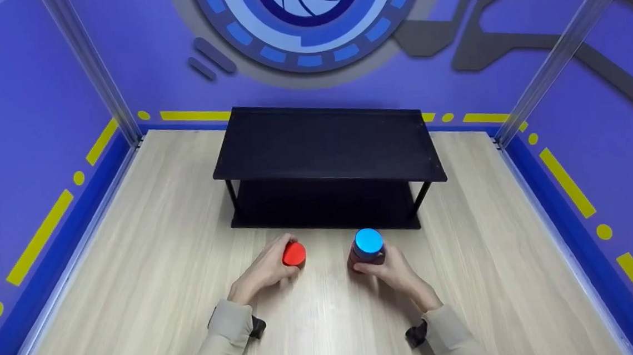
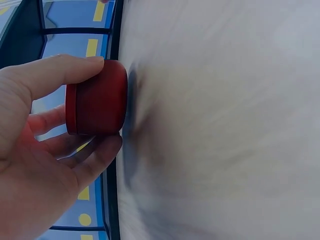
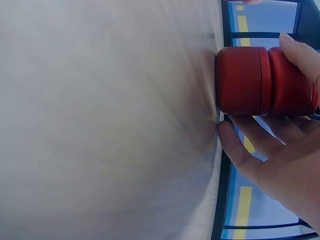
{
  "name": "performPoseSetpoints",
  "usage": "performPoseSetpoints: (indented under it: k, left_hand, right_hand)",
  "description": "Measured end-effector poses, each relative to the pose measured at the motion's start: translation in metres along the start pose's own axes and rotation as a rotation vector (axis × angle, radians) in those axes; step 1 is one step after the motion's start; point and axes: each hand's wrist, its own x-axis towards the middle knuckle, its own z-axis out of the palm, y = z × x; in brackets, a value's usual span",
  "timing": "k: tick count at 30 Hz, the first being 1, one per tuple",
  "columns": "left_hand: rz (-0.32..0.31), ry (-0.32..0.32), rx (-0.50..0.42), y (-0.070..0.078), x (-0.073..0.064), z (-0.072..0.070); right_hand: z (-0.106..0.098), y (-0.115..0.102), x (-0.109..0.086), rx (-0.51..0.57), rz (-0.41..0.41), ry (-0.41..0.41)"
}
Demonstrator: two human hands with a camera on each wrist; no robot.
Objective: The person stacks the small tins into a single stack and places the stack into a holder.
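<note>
In the head view my left hand (image 1: 264, 269) grips a small round red tin (image 1: 294, 254) from its left side, thumb and fingers around it. The left wrist view shows this red tin (image 2: 100, 100) upright, very close to the tabletop; whether it touches cannot be told. To the right, my right hand (image 1: 394, 269) holds a taller stack with a blue round top (image 1: 368, 242). Up close, a lower red tin (image 3: 241, 81) stands at the table surface with another red tin (image 3: 290, 82) on it. The right thumb and fingers hold the upper part of the stack.
A black two-tier rack (image 1: 328, 143) stands on the wooden table (image 1: 327, 332), just beyond both hands. Purple-blue panels with metal corner posts (image 1: 94, 70) enclose the back and sides. A black strap (image 1: 257, 327) is on the left wrist, another (image 1: 416, 335) on the right.
</note>
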Motion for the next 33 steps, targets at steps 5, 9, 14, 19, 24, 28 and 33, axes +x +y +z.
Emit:
performPoseSetpoints:
  k: [5,9,14,19,24,28,33]
  left_hand:
    - [0.015,-0.001,-0.001,0.004,0.002,0.000]
    - [0.040,-0.005,-0.002,0.008,0.004,-0.001]
    - [0.052,-0.011,0.005,0.012,0.006,-0.002]
    - [0.034,-0.026,0.012,0.020,0.008,-0.005]
    - [0.038,-0.022,0.035,0.029,0.013,-0.008]
    - [0.067,-0.014,0.059,0.034,0.015,-0.009]
    - [0.092,-0.016,0.061,0.038,0.017,-0.009]
  right_hand:
    - [0.000,0.000,0.001,-0.010,-0.011,0.002]
    - [0.000,-0.001,0.001,-0.009,-0.013,0.003]
    - [-0.001,-0.001,0.001,0.001,0.005,-0.002]
    - [0.003,0.013,0.005,0.009,-0.007,0.021]
    - [0.005,0.036,0.012,0.018,-0.005,0.035]
    - [0.004,0.040,0.013,0.029,-0.008,0.029]
    - [0.003,0.021,0.007,0.020,-0.009,0.024]
